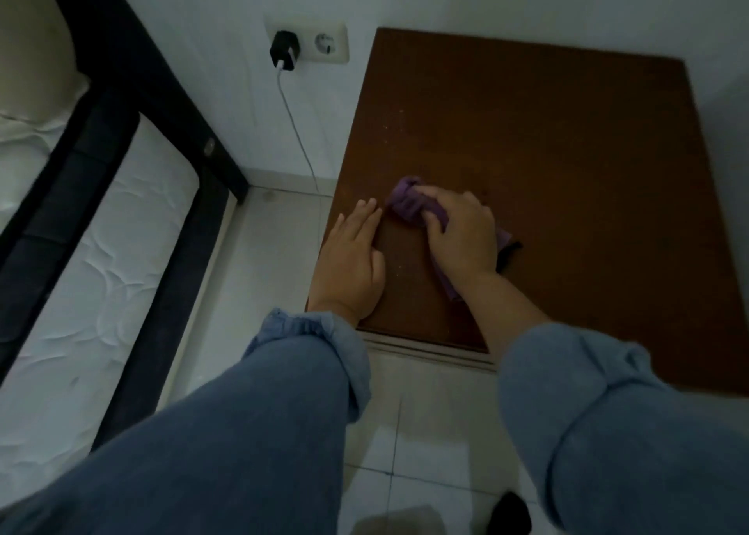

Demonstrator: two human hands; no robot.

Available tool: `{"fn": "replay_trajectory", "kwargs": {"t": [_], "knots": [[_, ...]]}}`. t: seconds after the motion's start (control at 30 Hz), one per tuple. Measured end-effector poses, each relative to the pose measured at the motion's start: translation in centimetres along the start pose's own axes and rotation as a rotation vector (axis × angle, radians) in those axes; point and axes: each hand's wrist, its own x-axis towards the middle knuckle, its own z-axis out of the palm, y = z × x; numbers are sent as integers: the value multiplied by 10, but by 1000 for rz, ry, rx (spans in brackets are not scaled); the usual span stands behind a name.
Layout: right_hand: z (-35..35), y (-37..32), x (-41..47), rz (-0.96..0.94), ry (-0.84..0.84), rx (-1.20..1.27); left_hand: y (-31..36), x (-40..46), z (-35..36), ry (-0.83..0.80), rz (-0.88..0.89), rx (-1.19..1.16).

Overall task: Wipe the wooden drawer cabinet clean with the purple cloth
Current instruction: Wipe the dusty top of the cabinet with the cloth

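Person is wearing a blue-grey, denim-like long-sleeved top. Left sleeve (227, 425) is bunching into a gathered, crumpled cuff just short of the wrist. Right sleeve (616, 425) is showing a broader turned-back fold, with soft creases running across it. Both hands are showing bare below the cuffs: left hand (350, 267), right hand (466, 236). Fabric is looking matte and loose-fitting.

brown wooden cabinet top (547, 161) carries things, stands on pale tiled floor (409, 433) against white wall. on top: bunched purple cloth (409, 206) under right hand (462, 234); left hand (352, 263) flat near left edge, just beside cloth (pale specks on wood).
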Motion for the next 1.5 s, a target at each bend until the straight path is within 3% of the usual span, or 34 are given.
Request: {"fn": "replay_trajectory", "kwargs": {"t": [0.17,0.4,0.6,0.77,0.93,1.07,1.23,1.5], "knots": [[1,-14,-66,22,42,-3,-1,1,1,-17,0,-5],[-7,-22,-120,13,-27,72,-4,1,1,-1,1,-14],[-29,-20,-140,-38,-220,230,-1,-2,2,7,9,-22],[-50,-27,-128,76,-516,343,-1,-5,-1,-22,9,-23],[-63,-31,-105,413,-466,722,1,-6,-7,-56,16,-58],[-62,-38,-68,588,-438,915,-7,7,-12,29,-38,-14],[-56,-49,3,671,-391,889,-26,53,-18,98,-154,19],[-37,-50,101,643,-225,812,-28,111,-5,53,-258,-24]]}}
